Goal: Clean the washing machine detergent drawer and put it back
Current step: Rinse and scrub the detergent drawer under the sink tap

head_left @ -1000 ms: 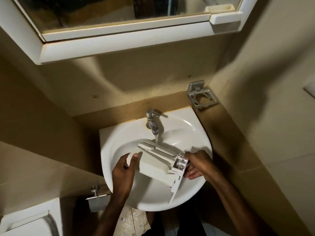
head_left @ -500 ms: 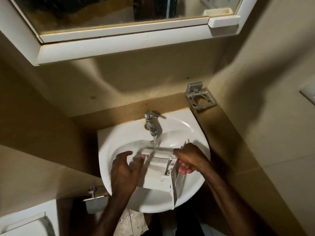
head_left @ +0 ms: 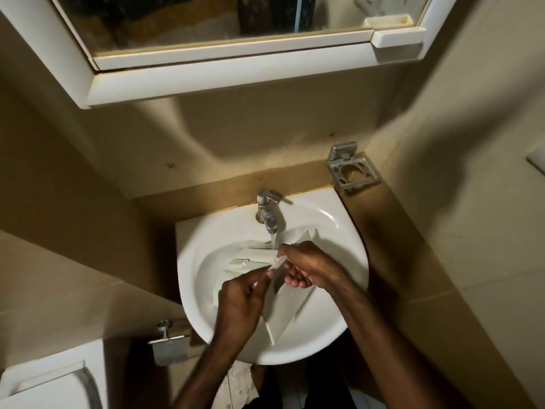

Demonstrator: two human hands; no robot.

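Note:
The white plastic detergent drawer point(head_left: 287, 308) lies tilted inside the white round sink point(head_left: 348, 246), its front panel pointing toward me. Water runs from the chrome tap point(head_left: 267, 212) onto the drawer's far end. My right hand point(head_left: 306, 268) grips the drawer's upper right edge. My left hand point(head_left: 240, 302) is closed over the drawer's left side, fingers pinching a white part near the middle. Much of the drawer's inside is hidden by both hands.
A white mirror cabinet point(head_left: 224, 75) hangs over the sink. A metal toothbrush holder point(head_left: 352, 171) is fixed on the wall at right. Below left are a chrome paper holder point(head_left: 169, 343) and a white toilet cistern point(head_left: 50, 379). Beige tiled walls close in on both sides.
The drawer has been turned and pulled up under the tap. My left hand moved from its left end to over its middle; my right hand shifted up and left along the edge.

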